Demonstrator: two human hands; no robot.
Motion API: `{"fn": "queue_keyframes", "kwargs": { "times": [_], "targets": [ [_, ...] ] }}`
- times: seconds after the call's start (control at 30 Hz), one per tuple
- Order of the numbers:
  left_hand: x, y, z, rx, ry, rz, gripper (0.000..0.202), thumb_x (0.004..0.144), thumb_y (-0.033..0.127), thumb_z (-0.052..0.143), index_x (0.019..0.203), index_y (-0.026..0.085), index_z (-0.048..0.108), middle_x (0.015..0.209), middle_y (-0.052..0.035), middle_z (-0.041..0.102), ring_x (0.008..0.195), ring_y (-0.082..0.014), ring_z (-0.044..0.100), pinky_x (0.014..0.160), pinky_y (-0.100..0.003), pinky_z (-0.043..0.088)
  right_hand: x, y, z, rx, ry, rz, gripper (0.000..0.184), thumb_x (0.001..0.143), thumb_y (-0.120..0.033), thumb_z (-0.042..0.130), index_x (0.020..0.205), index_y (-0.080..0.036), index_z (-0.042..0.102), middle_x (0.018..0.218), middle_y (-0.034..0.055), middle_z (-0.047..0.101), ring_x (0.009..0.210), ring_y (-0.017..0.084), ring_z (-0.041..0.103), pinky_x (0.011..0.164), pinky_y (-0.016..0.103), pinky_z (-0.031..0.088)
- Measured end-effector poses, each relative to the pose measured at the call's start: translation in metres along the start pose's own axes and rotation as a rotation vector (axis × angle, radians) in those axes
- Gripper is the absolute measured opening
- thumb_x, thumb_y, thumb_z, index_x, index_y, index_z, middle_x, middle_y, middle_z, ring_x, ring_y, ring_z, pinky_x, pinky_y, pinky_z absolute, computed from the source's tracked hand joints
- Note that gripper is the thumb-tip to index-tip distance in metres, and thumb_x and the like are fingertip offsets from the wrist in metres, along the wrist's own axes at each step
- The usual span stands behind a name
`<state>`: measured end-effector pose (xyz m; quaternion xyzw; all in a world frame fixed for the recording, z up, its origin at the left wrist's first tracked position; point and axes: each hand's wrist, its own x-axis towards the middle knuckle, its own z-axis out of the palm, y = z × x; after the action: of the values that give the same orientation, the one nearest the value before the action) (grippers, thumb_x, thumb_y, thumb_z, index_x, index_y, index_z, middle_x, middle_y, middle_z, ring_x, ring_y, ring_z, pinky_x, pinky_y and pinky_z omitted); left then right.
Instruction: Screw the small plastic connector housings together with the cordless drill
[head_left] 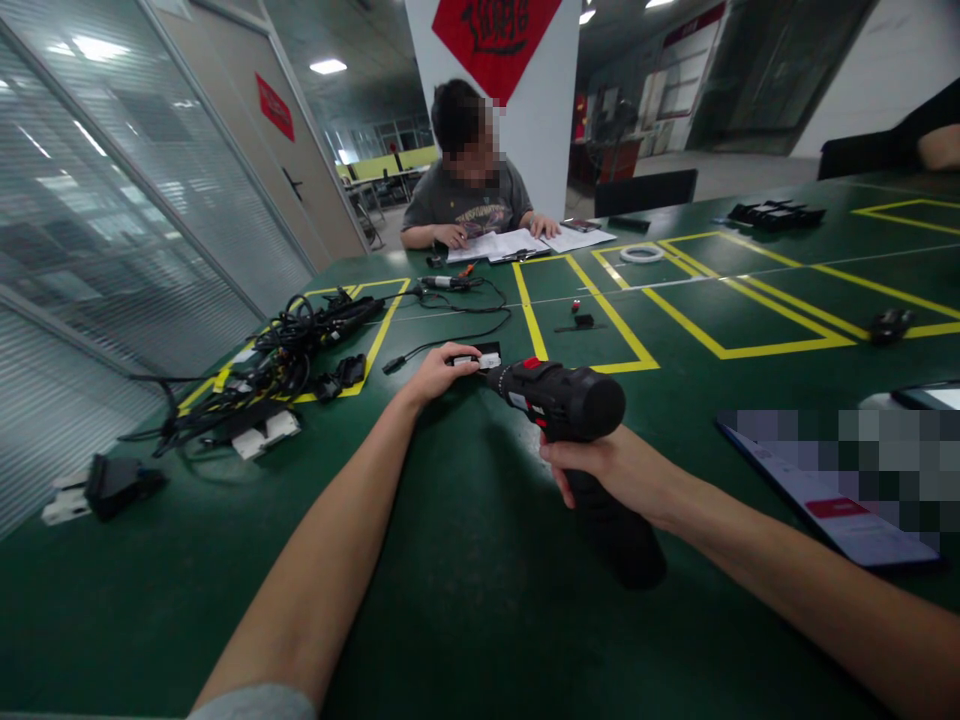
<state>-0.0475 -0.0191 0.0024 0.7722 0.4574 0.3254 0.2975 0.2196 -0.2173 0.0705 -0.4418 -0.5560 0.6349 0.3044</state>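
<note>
Our right hand (pixel 604 468) has its fingers closed round the grip of a black cordless drill with red trim (pixel 559 398), held above the green work table (pixel 480 620). Our left hand (pixel 433 375) is pinching a small black-and-white plastic connector (pixel 474 359) just beside the drill's front end (contact can't be confirmed from here). A tangled black cable bundle (pixel 300 350) lies off left, across yellow tape (pixel 386 315).

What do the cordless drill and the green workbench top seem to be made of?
The cordless drill looks like moulded black plastic, satin, given its smooth curved housing. The green workbench top looks like a rubbery mat or coated surface with a soft sheen; the exact material is unclear.
</note>
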Motion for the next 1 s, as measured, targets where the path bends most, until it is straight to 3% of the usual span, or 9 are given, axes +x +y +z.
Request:
{"fn": "queue_keyframes", "kwargs": {
  "times": [1.0],
  "targets": [
    [-0.0017, 0.004, -0.0011, 0.021, 0.002, -0.015, 0.041, 0.075, 0.045, 0.07, 0.107, 0.02, 0.076, 0.116, -0.0077, 0.072, 0.111, -0.0277, 0.062, 0.105, -0.043, 0.044, 0.0006, 0.0005, 0.0005, -0.044, -0.013, 0.005, 0.01, 0.081, -0.026, 0.062, 0.076, -0.019, 0.057, 0.06, -0.0013, 0.061, 0.054, 0.015, 0.059, 0.061, 0.031, 0.046]
  ]
}}
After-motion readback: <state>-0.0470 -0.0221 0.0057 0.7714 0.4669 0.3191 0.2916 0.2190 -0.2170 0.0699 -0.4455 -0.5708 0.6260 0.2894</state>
